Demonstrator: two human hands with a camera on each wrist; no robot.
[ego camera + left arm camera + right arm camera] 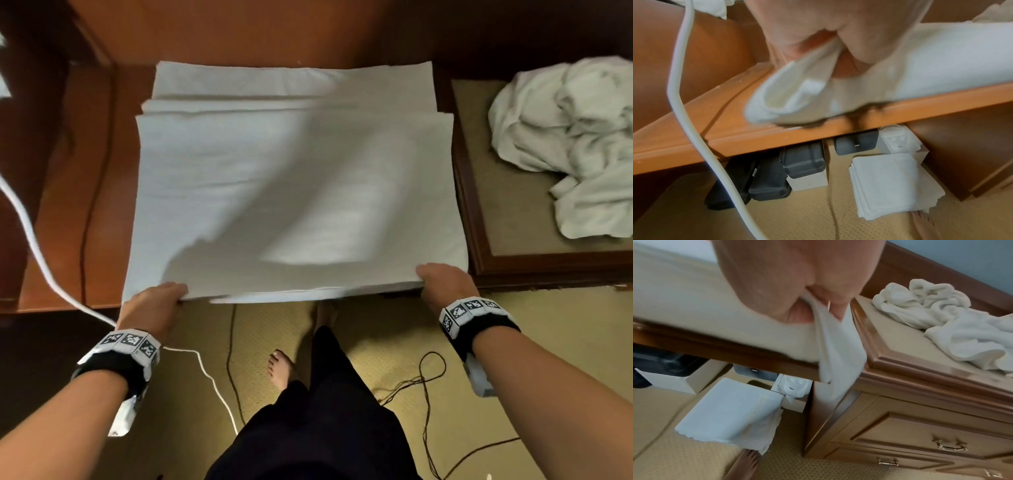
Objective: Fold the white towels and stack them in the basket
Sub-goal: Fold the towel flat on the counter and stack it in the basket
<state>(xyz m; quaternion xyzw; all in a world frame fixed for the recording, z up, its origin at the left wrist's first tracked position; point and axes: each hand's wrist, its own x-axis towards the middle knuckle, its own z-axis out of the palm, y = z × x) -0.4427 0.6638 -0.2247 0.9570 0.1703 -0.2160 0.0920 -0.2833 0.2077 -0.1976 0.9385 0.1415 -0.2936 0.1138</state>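
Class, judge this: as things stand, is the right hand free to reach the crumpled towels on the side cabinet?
Probably not yet: the right hand grips a corner of the spread towel. Nothing blocks the crumpled towels otherwise.

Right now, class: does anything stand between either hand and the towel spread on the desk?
Nothing visible does. The left hand and right hand each already pinch a near corner of the white towel. No basket shows in any view.
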